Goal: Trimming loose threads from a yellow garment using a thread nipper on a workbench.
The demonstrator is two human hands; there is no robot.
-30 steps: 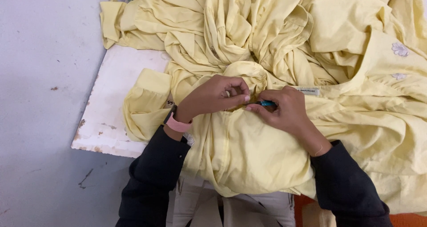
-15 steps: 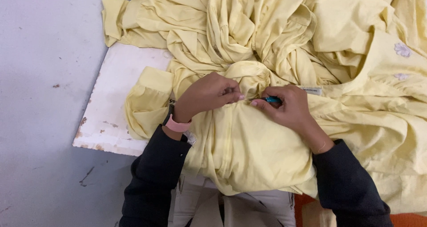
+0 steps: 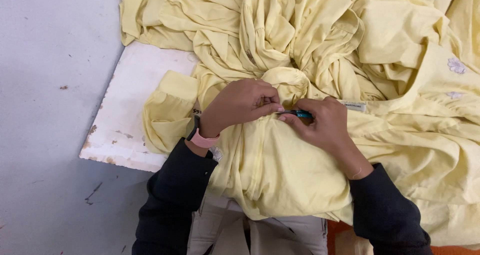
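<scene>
Here, left hand pinching soft, crumpled yellow cloth, right hand gripping small teal tool, chipped white board.

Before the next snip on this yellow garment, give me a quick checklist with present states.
1. Left hand pinches the fabric fold: ok, fingers closed on the yellow garment.
2. Right hand has a grip on the small teal tool: ok, though only its teal part shows.
3. Tool tip meets the spot being pinched: cannot tell, fingers hide it.
4. Left fingertips out of the tip's way: cannot tell, both hands meet closely.
5. Garment supported: ok, it lies over the lap and the white board.
6. Pink wristband free of the cloth: ok.
</scene>
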